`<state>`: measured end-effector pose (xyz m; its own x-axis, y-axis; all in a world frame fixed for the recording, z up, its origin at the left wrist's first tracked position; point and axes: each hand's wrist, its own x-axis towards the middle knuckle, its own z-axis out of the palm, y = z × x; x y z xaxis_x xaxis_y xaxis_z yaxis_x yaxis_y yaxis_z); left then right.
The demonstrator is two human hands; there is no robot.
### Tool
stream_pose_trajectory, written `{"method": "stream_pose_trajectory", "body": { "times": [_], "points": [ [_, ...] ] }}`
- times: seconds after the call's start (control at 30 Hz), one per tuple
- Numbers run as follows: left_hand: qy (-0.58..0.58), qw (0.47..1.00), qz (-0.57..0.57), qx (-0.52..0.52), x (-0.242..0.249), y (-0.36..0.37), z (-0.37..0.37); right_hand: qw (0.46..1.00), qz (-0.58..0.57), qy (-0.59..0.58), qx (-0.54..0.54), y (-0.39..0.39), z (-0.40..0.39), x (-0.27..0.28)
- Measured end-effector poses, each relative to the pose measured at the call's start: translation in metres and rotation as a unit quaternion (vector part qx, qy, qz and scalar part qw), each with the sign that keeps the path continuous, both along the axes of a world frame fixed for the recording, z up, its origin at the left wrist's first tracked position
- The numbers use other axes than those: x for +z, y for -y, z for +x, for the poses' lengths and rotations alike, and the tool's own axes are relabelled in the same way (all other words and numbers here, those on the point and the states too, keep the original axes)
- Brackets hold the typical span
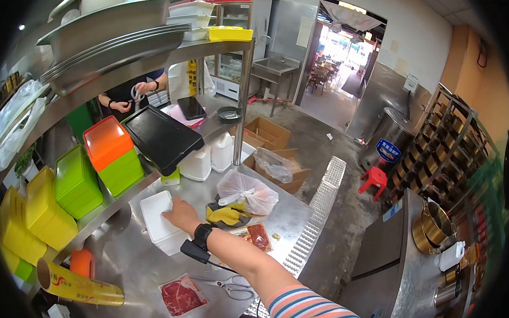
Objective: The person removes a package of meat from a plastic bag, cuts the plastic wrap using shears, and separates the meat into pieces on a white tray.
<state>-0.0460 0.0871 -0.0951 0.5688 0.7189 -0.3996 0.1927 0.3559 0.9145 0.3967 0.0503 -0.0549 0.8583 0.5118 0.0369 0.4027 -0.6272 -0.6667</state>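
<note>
My right hand [181, 215] reaches in from the lower right, its fingers closed on the right edge of a white-lidded plastic container [160, 220]. The container stands on the steel worktable [130, 270]. Near my wrist lie yellow-and-grey work gloves [228, 213] and a tied clear plastic bag [246, 191] whose contents I cannot make out. A pack of red meat [259, 237] is partly behind my forearm. Another flat pack of sliced red meat [183, 294] lies closer, beside scissors [232, 287]. My left hand is out of view.
Green, orange and yellow bins [79, 177] line the shelf at left, near a black lid-like tray [163, 138]. A cling film roll [81, 283] stands at lower left. Across the shelf, a person's hands [133, 97] hold something ring-shaped. Cardboard boxes [275, 134] and a red stool [373, 180] are on the floor.
</note>
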Motion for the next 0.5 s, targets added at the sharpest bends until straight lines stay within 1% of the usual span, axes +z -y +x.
{"method": "stream_pose_trajectory", "body": {
  "times": [0.07, 0.2, 0.3, 0.37, 0.4, 0.47, 0.5],
  "points": [
    [0.003, 1.000, 0.003, 0.000, 0.003, 0.000, 0.002, 0.998, 0.016, -0.050, 0.026, -0.002, 0.007, -0.011],
    [0.013, 1.000, 0.005, 0.005, 0.006, 0.001, 0.003, 0.998, 0.037, -0.057, 0.017, 0.001, 0.015, -0.022],
    [0.016, 1.000, -0.010, 0.009, -0.005, -0.004, 0.000, 0.994, 0.067, -0.088, 0.016, 0.005, 0.022, -0.027],
    [0.004, 1.000, -0.006, 0.002, -0.006, -0.006, -0.001, 0.967, 0.129, -0.218, 0.012, 0.007, 0.025, -0.025],
    [-0.007, 1.000, -0.003, -0.004, -0.006, -0.006, 0.000, 0.967, 0.129, -0.218, 0.012, 0.006, 0.026, -0.022],
    [-0.007, 1.000, -0.009, 0.001, -0.007, -0.006, -0.001, 0.935, 0.140, -0.323, 0.044, 0.003, 0.030, -0.016],
    [-0.007, 1.000, -0.015, 0.005, -0.007, -0.006, -0.002, 0.935, 0.140, -0.324, 0.044, 0.002, 0.029, -0.015]
  ]
}}
